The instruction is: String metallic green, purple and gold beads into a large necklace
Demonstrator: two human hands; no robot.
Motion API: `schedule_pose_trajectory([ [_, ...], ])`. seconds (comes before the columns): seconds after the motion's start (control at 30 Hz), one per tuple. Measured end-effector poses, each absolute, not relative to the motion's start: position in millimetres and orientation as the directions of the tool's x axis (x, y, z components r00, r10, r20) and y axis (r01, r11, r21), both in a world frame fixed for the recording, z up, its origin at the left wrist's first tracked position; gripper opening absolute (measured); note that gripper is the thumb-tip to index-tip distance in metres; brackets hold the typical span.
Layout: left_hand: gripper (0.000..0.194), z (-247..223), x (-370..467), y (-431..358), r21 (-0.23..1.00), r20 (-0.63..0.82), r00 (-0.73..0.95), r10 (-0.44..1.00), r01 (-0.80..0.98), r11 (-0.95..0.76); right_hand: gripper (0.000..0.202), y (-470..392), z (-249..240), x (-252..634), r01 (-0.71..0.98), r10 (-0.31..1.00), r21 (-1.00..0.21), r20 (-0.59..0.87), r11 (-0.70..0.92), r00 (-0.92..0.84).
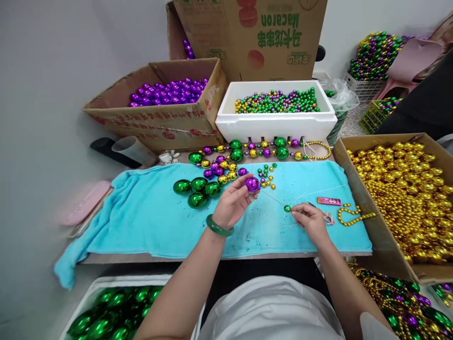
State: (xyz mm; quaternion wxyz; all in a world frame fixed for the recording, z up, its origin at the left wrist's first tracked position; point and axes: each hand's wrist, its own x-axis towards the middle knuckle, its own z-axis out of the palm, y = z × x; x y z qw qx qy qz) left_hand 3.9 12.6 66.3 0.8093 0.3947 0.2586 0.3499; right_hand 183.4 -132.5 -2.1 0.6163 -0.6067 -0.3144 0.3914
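Above the turquoise towel (141, 217), my left hand (234, 198) holds a shiny purple ball (252, 184) in its fingertips. My right hand (308, 218) pinches a small green bead (287, 208), and a thin string runs between this bead and the purple ball. Large green balls (197, 199) lie left of my left hand, with purple and gold balls (222, 179) behind them. Small loose beads (267, 171) lie just beyond the purple ball. Scissors (329, 217), partly hidden, and a pink packet (328, 201) are beside my right hand.
A strung bead row (253, 153) lies before a white foam box (276, 125) of small beads. Cardboard boxes hold purple balls (170, 92) at the back left and gold beads (406, 189) on the right. Large green balls (116, 307) fill a container below the table's left side.
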Motion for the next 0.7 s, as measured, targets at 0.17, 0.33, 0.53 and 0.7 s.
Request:
schedule_pose_trajectory([
  [0.17, 0.037, 63.0, 7.7, 9.8, 0.846, -0.096, 0.596, 0.797, -0.373, 0.381, 0.012, -134.9, -5.2, 184.4, -0.069, 0.834, -0.996, -0.086, -0.057, 0.546],
  [0.33, 0.038, 61.0, 6.1, 8.2, 0.852, -0.1, 0.624, 0.775, -0.348, 0.391, 0.013, -138.2, -10.3, 187.5, -0.055, 0.852, -0.998, -0.066, -0.043, 0.52],
  [0.53, 0.037, 61.7, 7.4, 5.7, 0.871, -0.1, 0.638, 0.764, -0.315, 0.378, 0.013, -141.6, -23.1, 191.0, -0.052, 0.855, -0.997, -0.077, -0.059, 0.512],
  [0.7, 0.037, 59.9, 9.7, 4.0, 0.852, -0.104, 0.647, 0.755, -0.333, 0.403, 0.014, -142.7, -23.1, 191.2, -0.098, 0.855, -0.993, -0.105, -0.064, 0.508],
])
